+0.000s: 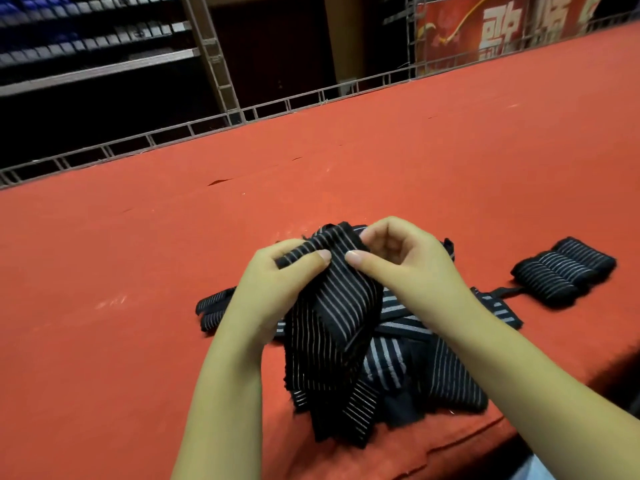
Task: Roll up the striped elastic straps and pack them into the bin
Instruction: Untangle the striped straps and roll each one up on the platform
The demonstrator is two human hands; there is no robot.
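A black elastic strap with thin white stripes [341, 306] hangs from both my hands above the table. My left hand [277, 285] and my right hand [401, 261] pinch its upper end, which is curled over into the start of a roll. Its long tail drops onto a loose pile of more striped straps [426, 372] at the near edge of the table. To the right lie rolled striped straps [562, 271], side by side in a short row. No bin is in view.
The straps lie on a wide red cloth-covered table [173, 254]. A low metal rail [277, 105] runs along its far edge. Dark shelving [93, 46] stands behind at the left, and a red banner [502, 29] at the back right.
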